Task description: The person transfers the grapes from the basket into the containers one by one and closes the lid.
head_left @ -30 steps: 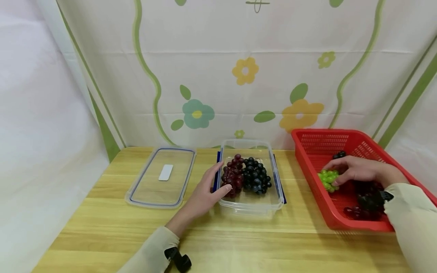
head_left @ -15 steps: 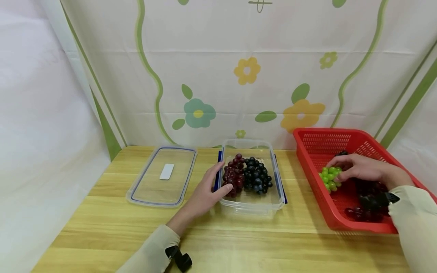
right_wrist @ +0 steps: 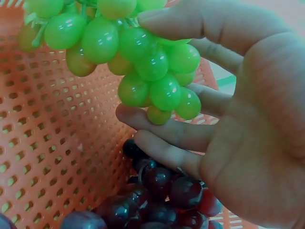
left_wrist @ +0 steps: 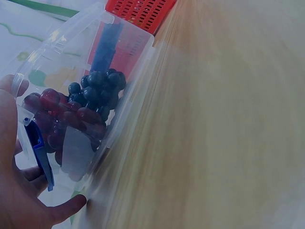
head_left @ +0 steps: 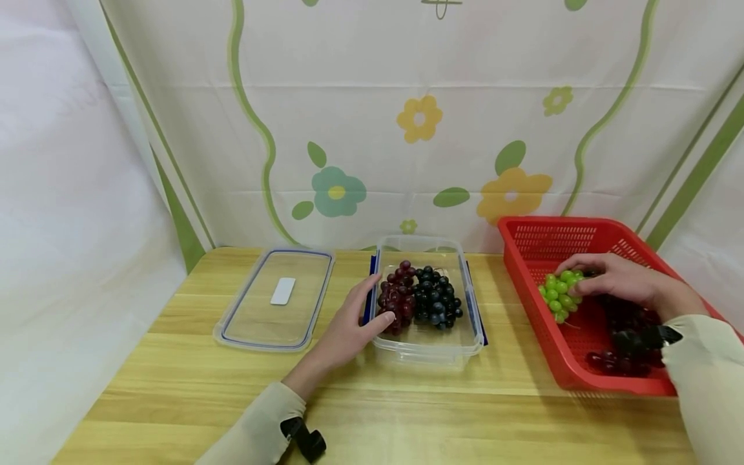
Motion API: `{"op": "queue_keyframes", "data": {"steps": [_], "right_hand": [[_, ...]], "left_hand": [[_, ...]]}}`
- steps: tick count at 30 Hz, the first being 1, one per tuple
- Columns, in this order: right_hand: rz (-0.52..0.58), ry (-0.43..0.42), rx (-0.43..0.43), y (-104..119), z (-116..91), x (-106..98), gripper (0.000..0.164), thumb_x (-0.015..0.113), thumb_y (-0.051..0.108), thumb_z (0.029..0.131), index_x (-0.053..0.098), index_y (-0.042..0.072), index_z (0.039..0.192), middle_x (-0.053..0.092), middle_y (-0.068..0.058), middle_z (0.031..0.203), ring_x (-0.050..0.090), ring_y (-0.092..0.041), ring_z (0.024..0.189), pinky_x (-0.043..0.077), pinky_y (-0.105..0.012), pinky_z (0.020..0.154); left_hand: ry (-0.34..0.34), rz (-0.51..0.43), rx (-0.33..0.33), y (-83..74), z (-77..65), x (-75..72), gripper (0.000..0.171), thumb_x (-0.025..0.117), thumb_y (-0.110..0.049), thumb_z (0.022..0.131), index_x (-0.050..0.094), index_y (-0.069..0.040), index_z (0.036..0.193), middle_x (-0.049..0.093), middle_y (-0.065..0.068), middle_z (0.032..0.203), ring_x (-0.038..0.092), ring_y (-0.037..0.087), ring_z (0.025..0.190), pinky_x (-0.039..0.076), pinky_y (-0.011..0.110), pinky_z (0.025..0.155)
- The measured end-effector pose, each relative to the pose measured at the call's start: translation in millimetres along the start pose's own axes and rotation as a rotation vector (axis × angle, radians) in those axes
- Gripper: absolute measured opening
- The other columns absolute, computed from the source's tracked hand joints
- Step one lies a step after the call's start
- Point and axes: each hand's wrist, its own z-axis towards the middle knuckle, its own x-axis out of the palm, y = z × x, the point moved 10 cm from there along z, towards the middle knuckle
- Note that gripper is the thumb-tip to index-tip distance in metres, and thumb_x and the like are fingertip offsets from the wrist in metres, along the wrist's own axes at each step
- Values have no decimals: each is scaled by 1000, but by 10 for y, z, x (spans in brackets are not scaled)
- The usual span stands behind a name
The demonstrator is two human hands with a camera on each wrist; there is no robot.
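The right hand (head_left: pixel 620 281) pinches green grapes (head_left: pixel 558 296) in a curled grip within the red basket (head_left: pixel 536 320); the left hand (head_left: pixel 343 332), grip loosely spread, touches the clear container (head_left: pixel 427 352) on the table (head_left: pixel 407 420)

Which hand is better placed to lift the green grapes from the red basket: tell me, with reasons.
Probably the right hand: it holds the green grapes inside the red basket, while the left hand touches the clear container, farther away.

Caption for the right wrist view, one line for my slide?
Right hand holds green grapes inside the basket, dark grapes lower in frame.
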Motion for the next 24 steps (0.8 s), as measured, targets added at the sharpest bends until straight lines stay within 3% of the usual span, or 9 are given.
{"op": "queue_keyframes", "data": {"steps": [5,9,16,24], "right_hand": [[183,14,51,-48,4,-35,29,69,12,102,65,7,131,72,9,107,71,-9,92,65,-30,77],[278,-7,47,-52,22,-85,27,66,7,104,64,9,131,70,12,108,73,-8,93,67,-35,77],[225,-99,21,-76,25,-202,25,64,7,105,64,11,130,74,13,102,74,-8,88,64,-30,73],[239,-227,62,-94,-18,-333,24,68,10,103,66,17,126,73,19,99,71,-8,81,62,-28,70]], "left_hand": [[4,-1,0,-5,2,0,76,64,-54,103,20,-55,164,19,-11,177,22,29,165,26,72,126],[5,-2,2,-9,0,-4,76,64,-53,103,20,-54,164,19,-10,177,22,29,165,26,72,126],[4,-8,7,-6,5,0,76,64,-52,103,20,-53,165,19,-10,177,22,28,165,26,71,126],[-1,-2,9,-7,4,-5,76,64,-52,103,20,-52,165,19,-10,177,22,29,165,26,71,126]]}}
